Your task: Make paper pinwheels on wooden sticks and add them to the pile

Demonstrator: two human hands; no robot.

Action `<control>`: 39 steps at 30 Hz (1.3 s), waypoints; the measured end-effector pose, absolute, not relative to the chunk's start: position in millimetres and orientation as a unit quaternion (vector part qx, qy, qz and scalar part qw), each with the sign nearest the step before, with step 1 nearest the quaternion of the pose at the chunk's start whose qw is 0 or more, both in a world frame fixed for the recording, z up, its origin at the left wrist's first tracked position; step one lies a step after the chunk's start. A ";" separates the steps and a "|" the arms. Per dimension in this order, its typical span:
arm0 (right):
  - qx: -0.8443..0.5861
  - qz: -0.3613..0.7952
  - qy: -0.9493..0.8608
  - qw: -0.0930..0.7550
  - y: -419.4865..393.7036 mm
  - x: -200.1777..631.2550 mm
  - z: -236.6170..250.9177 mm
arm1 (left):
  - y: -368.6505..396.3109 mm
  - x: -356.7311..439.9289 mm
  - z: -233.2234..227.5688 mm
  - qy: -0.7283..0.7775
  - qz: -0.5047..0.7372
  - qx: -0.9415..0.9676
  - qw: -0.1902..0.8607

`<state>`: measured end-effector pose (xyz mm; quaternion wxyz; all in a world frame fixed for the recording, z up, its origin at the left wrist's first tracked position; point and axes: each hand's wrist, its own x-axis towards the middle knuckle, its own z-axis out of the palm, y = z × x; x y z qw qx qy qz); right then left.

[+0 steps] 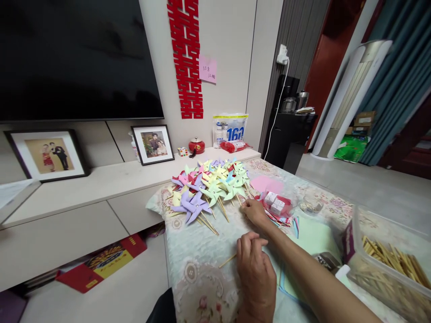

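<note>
The left hand [254,264] pinches a wooden stick [227,260] lying on the counter [195,269], fingers together. At its 12 o'clock, the right hand [255,212] rests curled beside a pile of paper pinwheels [210,188]; whether it grips anything cannot be told.

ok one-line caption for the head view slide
Left hand pinches a thin wooden stick while right hand reaches toward pastel paper pinwheels on a floral cloth-covered table.
</note>
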<state>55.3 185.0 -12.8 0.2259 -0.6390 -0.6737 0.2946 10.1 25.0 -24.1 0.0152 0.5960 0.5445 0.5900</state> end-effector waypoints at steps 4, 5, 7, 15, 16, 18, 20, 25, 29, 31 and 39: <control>-0.648 0.277 -0.680 0.199 195.3 45.6 -15.5 | 26.0 12.9 -25.2 0.531 0.611 0.587 0.020; -0.649 0.276 -0.682 0.192 197.0 43.4 -15.2 | 26.1 13.4 -25.2 0.529 0.612 0.588 0.024; -0.649 0.275 -0.686 0.179 199.2 39.6 -14.0 | 26.4 14.1 -24.9 0.528 0.609 0.591 0.031; -0.646 0.268 -0.698 0.152 199.9 34.5 -10.1 | 27.2 16.1 -22.5 0.531 0.609 0.589 0.027; -0.646 0.267 -0.698 0.152 199.7 34.6 -10.5 | 27.0 16.4 -22.1 0.532 0.609 0.587 0.028; -0.646 0.265 -0.699 0.155 199.0 34.9 -11.6 | 26.5 16.7 -21.6 0.534 0.607 0.587 0.031; -0.645 0.266 -0.698 0.161 197.8 35.5 -12.8 | 26.0 16.4 -21.7 0.534 0.605 0.591 0.032; -0.640 0.274 -0.693 0.189 191.9 42.5 -8.0 | 26.5 13.9 -25.0 0.531 0.601 0.597 0.036; -0.616 0.272 -0.699 0.241 179.6 58.9 10.9 | 27.8 12.1 -28.2 0.541 0.586 0.602 0.044; -0.594 0.274 -0.706 0.269 166.7 70.6 22.6 | 28.5 11.3 -29.3 0.547 0.573 0.608 0.047; -0.474 0.240 -0.804 0.265 49.4 109.5 53.8 | 32.9 6.9 -39.8 0.567 0.488 0.663 0.028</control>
